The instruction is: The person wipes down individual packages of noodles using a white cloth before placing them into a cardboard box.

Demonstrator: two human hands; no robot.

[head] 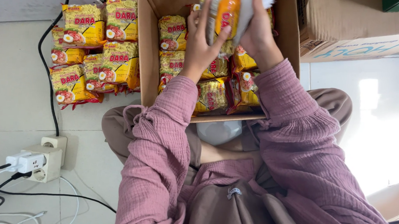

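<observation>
Sleeves: the person sat on the floor in a mauve crinkled top (298, 144), both arms stretched away from the body toward the box.
Power strip: at the near left a white socket block (46, 161) stood on the tiled floor (13, 97), with a white plug in it and black and white cables trailing off around it.
Cardboard box: an open brown carton (144, 54) lay just beyond the person's knees, its near flap touching the lap.
Packets in the box: yellow and red noodle packets (211, 95) were packed in rows inside the carton, lying flat and overlapping.
Left hand: the left hand (202, 44) was spread wide over the middle of the carton, fingers pressed against the side of a raised packet.
Right hand: the right hand (257, 31) was closed around the other side of that same raised packet, near the carton's right wall.
Held packet: the orange and yellow noodle packet (226, 11) was lifted above the far half of the carton, gripped between both hands, with a pale wrapper edge showing beside it.
Loose stack: to the left of the carton, a pile of the same yellow packets (96, 47) lay on the floor, just beside the carton's left wall.
Second carton: at the far right another brown cardboard box (358, 29) sat near the open one.
</observation>
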